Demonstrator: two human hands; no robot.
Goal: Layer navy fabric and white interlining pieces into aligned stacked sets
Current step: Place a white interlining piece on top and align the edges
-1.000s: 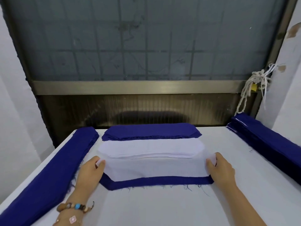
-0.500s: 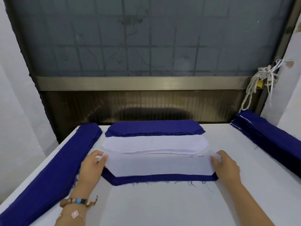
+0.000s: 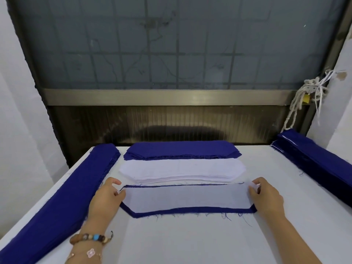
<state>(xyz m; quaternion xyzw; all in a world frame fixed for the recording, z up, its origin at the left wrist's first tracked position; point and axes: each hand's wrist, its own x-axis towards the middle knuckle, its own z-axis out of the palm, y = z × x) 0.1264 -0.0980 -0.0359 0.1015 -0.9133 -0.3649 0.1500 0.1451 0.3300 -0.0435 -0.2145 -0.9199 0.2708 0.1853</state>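
Note:
A white interlining piece (image 3: 186,197) lies on a navy fabric piece (image 3: 192,210) in front of me on the white table (image 3: 190,241). A navy border shows along its near edge and a thin one at the far edge. My left hand (image 3: 105,200) pinches the interlining's left end. Over at the right end, my right hand (image 3: 266,197) grips the same sheet between thumb and fingers. Behind it sit a stack of white interlining (image 3: 182,169) and, further back, a stack of navy pieces (image 3: 182,149).
A long navy pile (image 3: 62,202) runs along the table's left edge. Another navy pile (image 3: 316,164) with white layers lies along the right edge. A dark window frame (image 3: 171,97) closes off the back. A bundle of white cord (image 3: 304,96) hangs at upper right.
Both hands have slid the white interlining toward me and down onto the navy piece. The navy's far edge now shows behind it, and the navy strip at the near edge is narrower.

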